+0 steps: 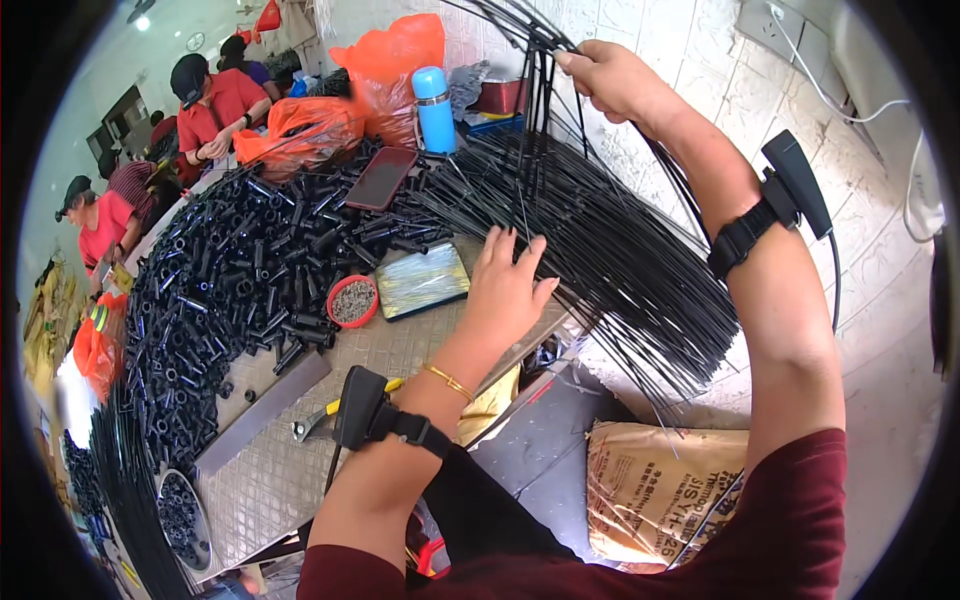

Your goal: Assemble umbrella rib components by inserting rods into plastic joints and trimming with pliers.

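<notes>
My right hand is raised at the upper right, its fingers closed round a bundle of thin black rods. The bundle hangs down from the fist, and some of its rods spread out above. Below it, a big heap of the same rods lies along the wall side of the table. With fingers spread, my left hand is at the heap's near left edge; whether its fingertips touch the rods I cannot tell. Left of that hand are a flat box with a clear film top and a red dish of small grey pieces.
Black tubular parts cover the table's left side. A phone, blue flask and orange bags stand behind. Yellow-handled pliers and a metal strip lie nearer. A brown sack stands below. People work at far left.
</notes>
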A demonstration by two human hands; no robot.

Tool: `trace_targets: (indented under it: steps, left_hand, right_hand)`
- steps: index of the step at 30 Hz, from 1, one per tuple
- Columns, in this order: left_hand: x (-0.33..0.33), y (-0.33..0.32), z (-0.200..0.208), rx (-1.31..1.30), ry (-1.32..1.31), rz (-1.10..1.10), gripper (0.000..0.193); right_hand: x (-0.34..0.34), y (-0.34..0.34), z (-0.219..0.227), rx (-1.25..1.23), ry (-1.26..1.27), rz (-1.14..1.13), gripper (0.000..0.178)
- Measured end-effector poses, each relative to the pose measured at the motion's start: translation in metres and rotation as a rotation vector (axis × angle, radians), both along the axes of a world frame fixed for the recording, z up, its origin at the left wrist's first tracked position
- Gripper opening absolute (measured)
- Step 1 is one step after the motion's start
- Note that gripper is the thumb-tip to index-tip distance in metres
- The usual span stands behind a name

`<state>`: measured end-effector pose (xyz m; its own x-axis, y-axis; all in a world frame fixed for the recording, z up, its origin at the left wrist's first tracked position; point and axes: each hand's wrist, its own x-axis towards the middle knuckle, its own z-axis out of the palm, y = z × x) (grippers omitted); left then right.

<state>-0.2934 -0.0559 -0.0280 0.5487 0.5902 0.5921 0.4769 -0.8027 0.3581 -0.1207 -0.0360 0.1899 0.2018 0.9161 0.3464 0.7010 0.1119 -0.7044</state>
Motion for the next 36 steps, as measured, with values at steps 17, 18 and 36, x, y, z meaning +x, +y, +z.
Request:
trace_targets:
  steps: [17, 18, 36]
  left_hand:
    - [0.064, 0.020, 0.108, -1.223, -0.853, -0.328, 0.079]
    - [0.064, 0.026, 0.107, -1.214, -0.890, -0.393, 0.075]
    - [-0.140, -0.116, 0.125, -0.946, 0.225, -0.603, 0.054]
  right_hand:
    - [-0.064, -0.061, 0.038, 0.057, 0.131, 0.253, 0.031]
    - [-0.069, -0.070, 0.038, 0.060, 0.123, 0.271, 0.031]
    - [-0.115, -0.092, 0.037, 0.128, 0.533, 0.598, 0.025]
